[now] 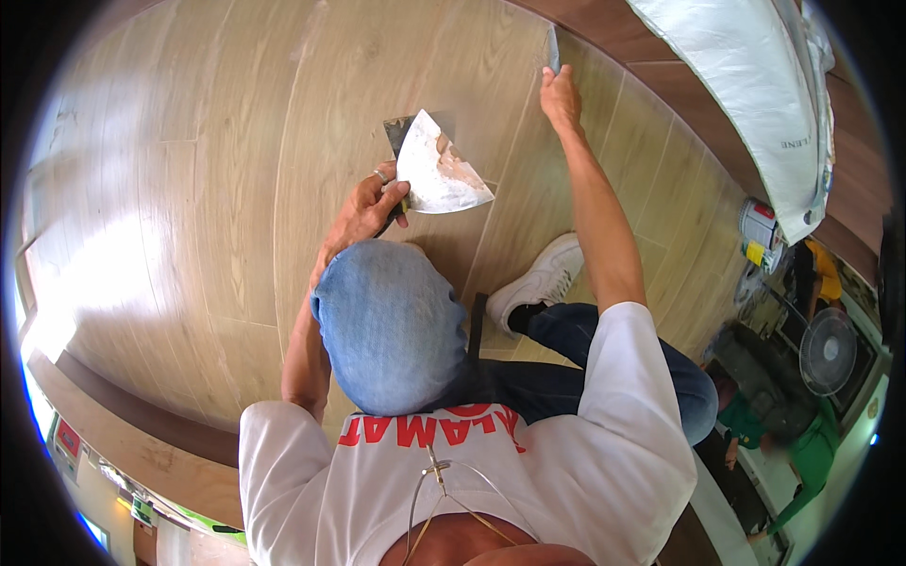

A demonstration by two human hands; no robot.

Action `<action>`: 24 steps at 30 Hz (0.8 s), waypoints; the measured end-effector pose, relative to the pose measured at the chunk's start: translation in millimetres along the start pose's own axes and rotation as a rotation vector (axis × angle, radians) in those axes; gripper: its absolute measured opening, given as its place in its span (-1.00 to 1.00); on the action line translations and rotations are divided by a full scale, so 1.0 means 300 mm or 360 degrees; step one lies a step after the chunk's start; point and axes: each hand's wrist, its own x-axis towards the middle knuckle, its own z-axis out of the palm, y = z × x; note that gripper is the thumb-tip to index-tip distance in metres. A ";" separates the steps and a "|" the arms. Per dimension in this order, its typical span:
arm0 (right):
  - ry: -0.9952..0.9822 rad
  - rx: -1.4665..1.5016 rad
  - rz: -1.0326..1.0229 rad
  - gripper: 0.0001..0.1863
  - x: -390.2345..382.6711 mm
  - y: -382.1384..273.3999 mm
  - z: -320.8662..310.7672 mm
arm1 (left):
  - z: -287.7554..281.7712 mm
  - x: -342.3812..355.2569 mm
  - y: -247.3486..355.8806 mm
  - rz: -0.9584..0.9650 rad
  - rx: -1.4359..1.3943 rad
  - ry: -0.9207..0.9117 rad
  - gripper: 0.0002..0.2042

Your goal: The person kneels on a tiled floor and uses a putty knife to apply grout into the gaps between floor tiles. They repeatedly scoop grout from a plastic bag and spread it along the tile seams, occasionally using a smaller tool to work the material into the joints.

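My left hand is closed round a yellow-and-black handle. It also grips the edge of a white fan-shaped piece smeared with beige paste. Behind that piece shows part of a dark flat blade, apparently joined to the handle, though the join is hidden. Stretched far forward, my right hand grips a putty knife with a grey blade. The knife's tip is at the seam where the wood-look floor meets a brown raised border. Whether the tip touches the seam I cannot tell.
My bent knee and white shoe are close to my hands. A white sack lies at upper right, with a paint can below it. A fan and a person in green are at far right.
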 end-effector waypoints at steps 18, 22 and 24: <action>-0.0041 -0.0103 -0.0143 -0.49 -0.018 -0.013 -0.007 | -0.027 0.022 -0.044 0.0082 -0.0106 -0.0095 -0.60; -0.0008 0.0018 -0.0165 -0.51 -0.172 0.014 0.048 | -0.036 0.025 -0.078 0.0018 -0.0115 -0.0057 -0.60; -0.0012 0.0045 -0.0084 -0.49 -0.190 0.012 0.048 | -0.021 0.015 -0.055 0.0067 -0.0144 -0.0026 -0.61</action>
